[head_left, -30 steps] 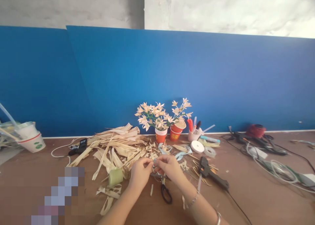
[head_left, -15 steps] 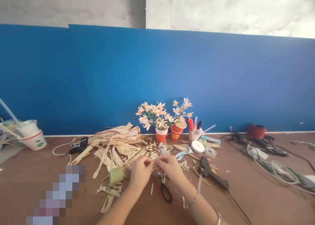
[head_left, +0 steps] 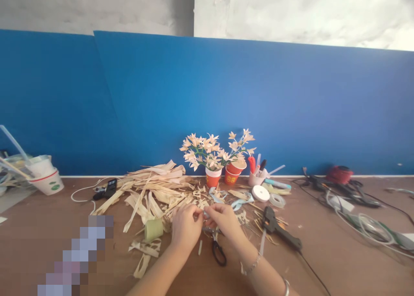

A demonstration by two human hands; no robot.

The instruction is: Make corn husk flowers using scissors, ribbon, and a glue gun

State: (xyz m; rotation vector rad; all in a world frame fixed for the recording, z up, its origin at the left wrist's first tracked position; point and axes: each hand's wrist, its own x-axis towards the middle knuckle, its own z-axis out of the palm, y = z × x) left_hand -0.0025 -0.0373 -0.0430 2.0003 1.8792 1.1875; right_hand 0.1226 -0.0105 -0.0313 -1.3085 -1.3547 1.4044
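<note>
My left hand (head_left: 186, 227) and my right hand (head_left: 224, 218) meet fingertip to fingertip above the table. Both are closed in a pinch around something small and pale blue (head_left: 205, 214), mostly hidden by the fingers. Just beneath them lie scissors (head_left: 219, 253) with black handles. Behind the hands, cream flowers on green stems stand in a red paper cup (head_left: 213, 179). A second red cup (head_left: 231, 177) holds more flowers. Light blue ribbon (head_left: 241, 202) curls beyond my right hand.
Dried husks (head_left: 158, 188) spread at the left, with a green roll (head_left: 153, 230) in front. A black glue gun (head_left: 280, 230) with its cord lies right of my right arm. White tape roll (head_left: 260, 193), pen cup (head_left: 255, 179) and tangled cables (head_left: 365, 227) are further right.
The view has shifted slightly. My hands stay together in nearly the same place, with small movements of the fingers.
</note>
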